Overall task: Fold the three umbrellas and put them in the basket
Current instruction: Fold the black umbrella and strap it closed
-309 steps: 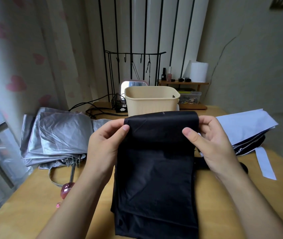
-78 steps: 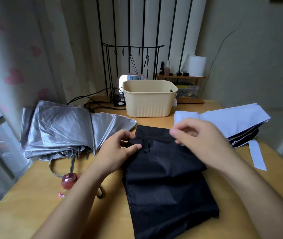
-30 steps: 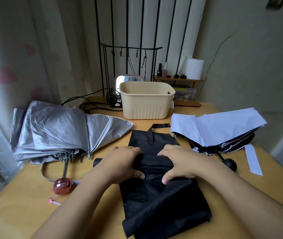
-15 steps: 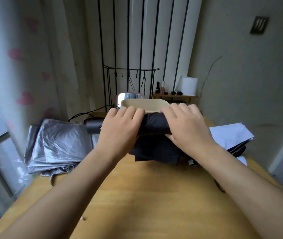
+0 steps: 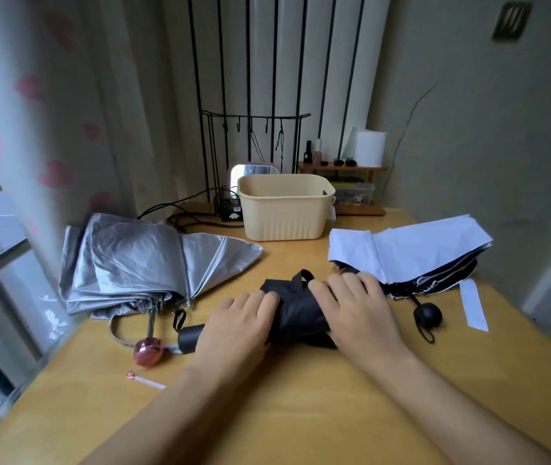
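Both hands press palm-down on a rolled black fabric umbrella [image 5: 296,312] lying across the light wooden table [image 5: 301,397]. The left hand [image 5: 237,325] covers the roll's left portion, fingers curled over the top of the fabric. The right hand [image 5: 356,310] covers the right portion, fingers spread flat over the bundle. Whether either hand wraps fully around the roll cannot be determined.

A black cylindrical handle [image 5: 188,337] protrudes from the roll at the left, past the left hand. A black closure strap [image 5: 302,276] loops up from the roll's far edge between the 2 hands.

A loosely collapsed silver umbrella [image 5: 133,263] lies to the left on the table, its round pink handle [image 5: 148,350] pointing toward the near edge. A collapsed umbrella with white outer fabric and black lining [image 5: 408,253] lies to the right, just beside the right hand, with a round black handle [image 5: 428,315] and a white strap [image 5: 473,305] hanging toward the near side.

A cream ribbed plastic basket [image 5: 284,209] stands upright at the far middle of the table, apart from all 3 umbrellas. What its interior holds is not visible.
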